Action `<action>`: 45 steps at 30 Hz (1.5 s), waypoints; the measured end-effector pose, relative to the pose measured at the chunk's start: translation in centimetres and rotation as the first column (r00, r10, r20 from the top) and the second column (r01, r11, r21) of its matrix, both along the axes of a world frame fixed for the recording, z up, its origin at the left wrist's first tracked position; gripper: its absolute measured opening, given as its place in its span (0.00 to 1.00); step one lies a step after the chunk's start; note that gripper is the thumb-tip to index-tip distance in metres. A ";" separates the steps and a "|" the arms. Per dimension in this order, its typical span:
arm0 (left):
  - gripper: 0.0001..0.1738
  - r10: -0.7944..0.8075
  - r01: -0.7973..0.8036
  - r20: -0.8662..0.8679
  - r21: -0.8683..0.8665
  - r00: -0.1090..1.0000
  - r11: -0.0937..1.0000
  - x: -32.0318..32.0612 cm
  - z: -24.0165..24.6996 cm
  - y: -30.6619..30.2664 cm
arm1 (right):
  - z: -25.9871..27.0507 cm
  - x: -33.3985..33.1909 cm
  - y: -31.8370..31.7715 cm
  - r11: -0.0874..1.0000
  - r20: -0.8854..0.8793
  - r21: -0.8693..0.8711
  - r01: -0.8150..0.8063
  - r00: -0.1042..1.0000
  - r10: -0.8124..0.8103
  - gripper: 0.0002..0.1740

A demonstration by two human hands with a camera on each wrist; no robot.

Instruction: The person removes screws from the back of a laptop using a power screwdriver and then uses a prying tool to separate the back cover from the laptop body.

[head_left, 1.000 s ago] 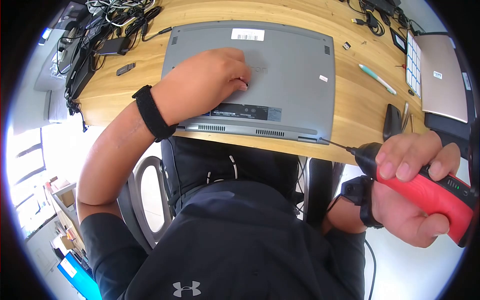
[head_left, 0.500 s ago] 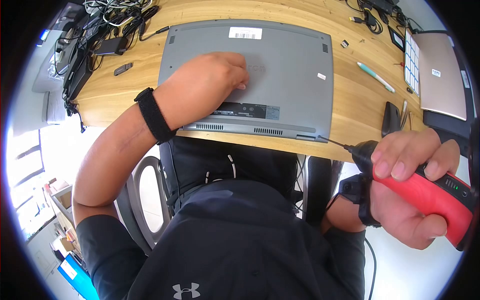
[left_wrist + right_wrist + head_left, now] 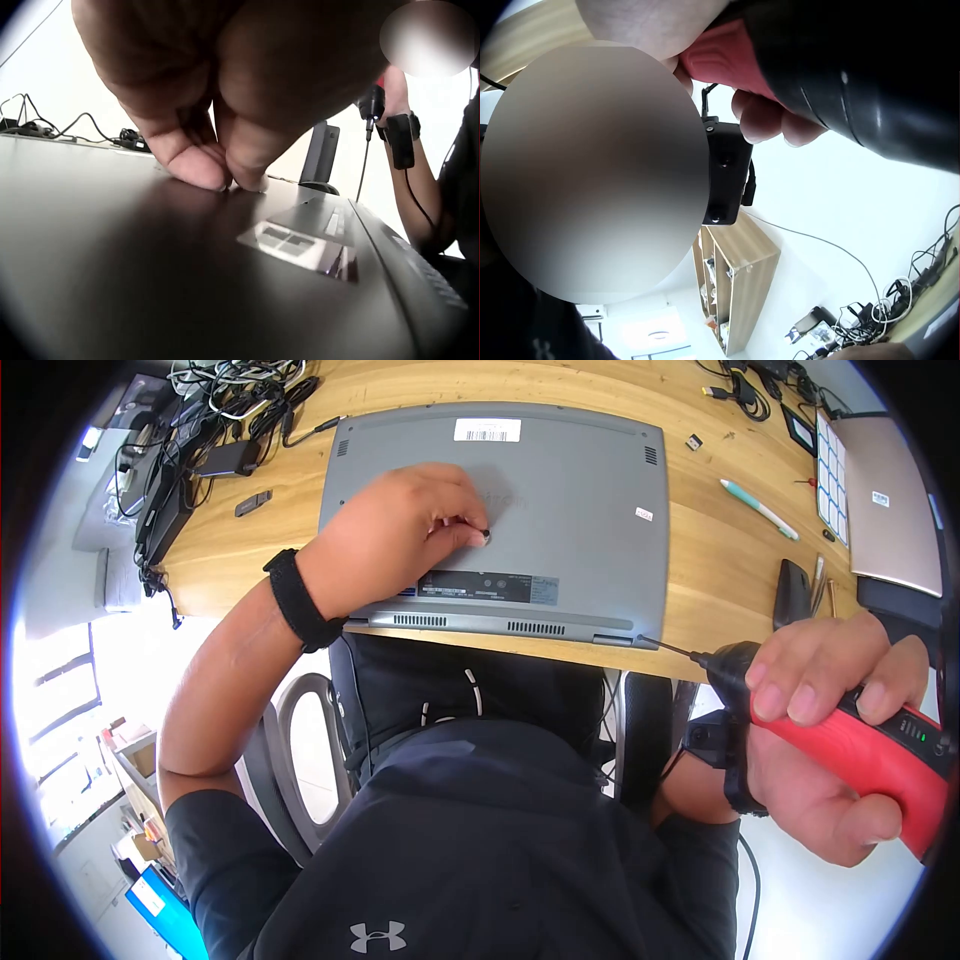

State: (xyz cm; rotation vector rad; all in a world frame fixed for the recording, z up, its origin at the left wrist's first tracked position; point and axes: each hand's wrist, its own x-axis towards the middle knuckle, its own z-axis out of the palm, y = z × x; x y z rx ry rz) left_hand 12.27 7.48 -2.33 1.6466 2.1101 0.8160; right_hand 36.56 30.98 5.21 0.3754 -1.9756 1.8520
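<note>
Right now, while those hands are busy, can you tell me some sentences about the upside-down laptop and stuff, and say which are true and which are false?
1. The right hand grips a red tool. True.
2. The left hand is over the laptop. True.
3. The red tool points at the laptop's middle. False: its thin bit ends at the corner nearest the right hand.
4. A pen lies on the table. True.
5. The pen touches the laptop. False: bare table shows between them.

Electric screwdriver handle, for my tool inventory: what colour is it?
Red, with a black panel; the head view shows the electric screwdriver handle best.
</note>
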 end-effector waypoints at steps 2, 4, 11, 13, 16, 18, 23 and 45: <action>0.04 0.007 -0.008 -0.008 -0.003 1.000 1.000 0.1 0.0 -0.1 | 0.1 0.8 0.2 1.000 0.002 -0.001 -0.003 1.000 0.003 0.34; 0.04 0.014 -0.014 -0.012 -0.006 1.000 1.000 0.1 0.1 -0.1 | 0.1 0.7 -0.4 1.000 0.008 -0.003 -0.004 1.000 0.004 0.34; 0.02 -0.069 0.079 -0.241 0.034 0.968 0.996 1.0 -0.5 -0.2 | 0.1 1.3 0.4 1.000 0.015 -0.008 -0.006 1.000 0.006 0.33; 0.02 -0.086 0.103 -0.245 0.058 0.966 0.993 1.0 -0.5 -0.3 | 0.0 0.8 0.0 1.000 0.014 -0.010 -0.005 1.000 0.005 0.33; 0.03 -0.081 0.090 -0.178 0.041 0.981 0.995 0.7 -0.4 -0.4 | 0.1 1.6 0.8 1.000 0.014 -0.011 -0.005 1.000 0.005 0.33; 0.03 -0.019 0.020 -0.082 0.005 0.996 1.000 0.4 -0.1 -0.6 | -0.1 1.3 0.7 1.000 0.015 -0.013 -0.005 1.000 0.006 0.33; 0.03 -0.034 0.032 -0.114 -0.023 0.993 0.999 0.6 0.2 -0.6 | -0.1 1.1 0.4 1.000 0.019 -0.017 -0.006 1.000 0.006 0.33; 0.04 -0.081 0.076 -0.176 -0.037 0.981 0.996 1.1 0.5 -0.7 | -0.4 0.2 0.1 0.999 0.004 -0.040 0.005 1.000 -0.005 0.33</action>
